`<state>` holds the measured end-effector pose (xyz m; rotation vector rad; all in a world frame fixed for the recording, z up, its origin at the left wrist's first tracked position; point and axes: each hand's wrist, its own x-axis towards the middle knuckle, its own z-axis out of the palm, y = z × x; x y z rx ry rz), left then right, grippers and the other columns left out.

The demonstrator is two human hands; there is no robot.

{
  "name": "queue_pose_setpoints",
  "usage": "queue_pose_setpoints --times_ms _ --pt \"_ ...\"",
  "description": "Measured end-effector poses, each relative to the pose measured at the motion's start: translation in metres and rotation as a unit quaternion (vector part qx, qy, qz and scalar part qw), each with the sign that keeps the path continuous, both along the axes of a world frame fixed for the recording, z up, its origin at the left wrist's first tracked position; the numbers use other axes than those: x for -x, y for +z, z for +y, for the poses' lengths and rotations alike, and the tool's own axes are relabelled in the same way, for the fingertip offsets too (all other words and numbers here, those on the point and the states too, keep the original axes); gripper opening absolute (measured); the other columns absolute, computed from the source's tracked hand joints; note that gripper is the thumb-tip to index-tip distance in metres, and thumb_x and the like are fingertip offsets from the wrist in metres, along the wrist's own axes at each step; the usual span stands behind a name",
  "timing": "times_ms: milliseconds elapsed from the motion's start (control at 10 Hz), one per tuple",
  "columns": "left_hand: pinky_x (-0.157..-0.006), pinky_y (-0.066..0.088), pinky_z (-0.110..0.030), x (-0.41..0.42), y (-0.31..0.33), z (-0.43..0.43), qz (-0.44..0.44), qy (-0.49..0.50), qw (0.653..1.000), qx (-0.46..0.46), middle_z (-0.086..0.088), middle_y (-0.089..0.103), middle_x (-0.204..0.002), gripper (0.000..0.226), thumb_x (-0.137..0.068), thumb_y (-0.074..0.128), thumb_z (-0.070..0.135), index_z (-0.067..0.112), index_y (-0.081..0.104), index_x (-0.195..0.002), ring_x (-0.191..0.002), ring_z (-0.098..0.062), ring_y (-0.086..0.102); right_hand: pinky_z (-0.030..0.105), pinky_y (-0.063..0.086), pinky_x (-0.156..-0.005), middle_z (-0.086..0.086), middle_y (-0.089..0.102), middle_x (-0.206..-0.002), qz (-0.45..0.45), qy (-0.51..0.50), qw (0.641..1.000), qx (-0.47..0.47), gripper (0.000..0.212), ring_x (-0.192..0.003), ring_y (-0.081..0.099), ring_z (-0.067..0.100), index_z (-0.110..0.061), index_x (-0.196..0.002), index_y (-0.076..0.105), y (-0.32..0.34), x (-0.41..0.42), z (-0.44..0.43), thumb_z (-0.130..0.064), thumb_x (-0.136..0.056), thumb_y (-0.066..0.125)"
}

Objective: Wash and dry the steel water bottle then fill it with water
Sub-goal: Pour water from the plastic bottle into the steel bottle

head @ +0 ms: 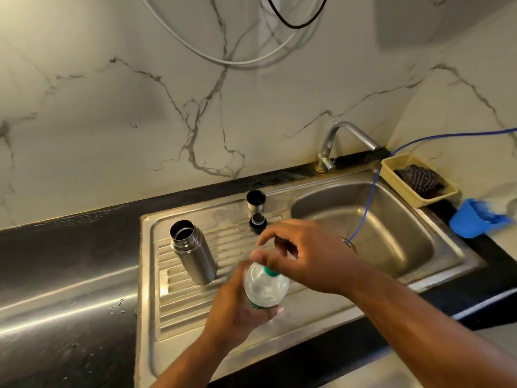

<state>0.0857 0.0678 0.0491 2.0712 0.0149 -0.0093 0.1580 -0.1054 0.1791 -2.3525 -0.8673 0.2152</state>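
The steel water bottle (193, 253) stands upright and uncapped on the ribbed draining board (179, 306), left of my hands. Its steel cup lid (255, 200) and black inner stopper (257, 220) rest farther back on the board. My left hand (237, 306) grips a clear plastic water bottle (265, 287) from below. My right hand (296, 256) is over that bottle's top, thumb and fingers closed on its green cap (271, 273).
The sink basin (391, 219) lies to the right under a steel tap (344, 144), with a thin blue tube (366, 203) hanging into it. A yellow basket (391, 169) holding a dark scrubber and a blue scoop (472, 219) sit at the far right. Black counter spreads left.
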Motion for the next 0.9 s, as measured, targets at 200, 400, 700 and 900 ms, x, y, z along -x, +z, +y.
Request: queue_pose_setpoints --times_ms 200,400,700,900 --pt "-0.089 0.042 -0.003 0.006 0.020 -0.006 -0.012 0.009 0.999 0.048 0.034 0.057 -0.123 0.102 -0.052 0.098 0.052 0.045 0.038 -0.134 -0.116 0.008 0.056 0.013 0.031 -0.063 -0.014 0.065 -0.094 -0.139 0.092 0.977 0.132 0.035 -0.078 0.056 0.003 -0.030 -0.114 0.067 0.007 0.007 0.019 -0.056 -0.099 0.051" --pt "-0.075 0.056 -0.019 0.004 0.045 -0.025 -0.037 0.079 0.995 0.056 0.017 0.070 -0.100 0.063 -0.067 0.089 0.002 0.026 0.059 -0.117 -0.091 0.004 0.067 0.031 0.047 -0.057 -0.001 0.068 -0.077 -0.251 0.040 0.944 0.208 0.036 -0.063 0.063 0.018 -0.021 -0.107 0.061 0.000 0.023 0.040 -0.049 -0.101 0.038" --pt "-0.060 0.049 -0.010 0.012 0.047 -0.030 -0.009 0.109 0.993 0.036 0.030 0.068 -0.075 0.042 -0.073 0.083 -0.001 0.032 0.061 -0.086 -0.074 0.009 0.065 0.039 0.055 -0.056 0.000 0.065 -0.068 -0.260 0.052 0.952 0.150 0.036 -0.054 0.059 0.021 -0.014 -0.129 0.048 -0.014 0.025 0.046 -0.038 -0.103 0.040" --pt "-0.053 0.046 -0.006 0.000 0.051 -0.024 0.030 0.093 0.995 -0.016 0.023 0.061 -0.067 0.037 -0.072 0.089 0.025 0.036 0.056 -0.085 -0.065 0.015 0.061 0.026 0.043 -0.045 -0.004 0.050 -0.057 -0.271 0.179 0.935 0.145 0.039 -0.045 0.045 0.012 -0.021 -0.131 0.038 -0.021 -0.001 0.046 -0.036 -0.099 0.054"
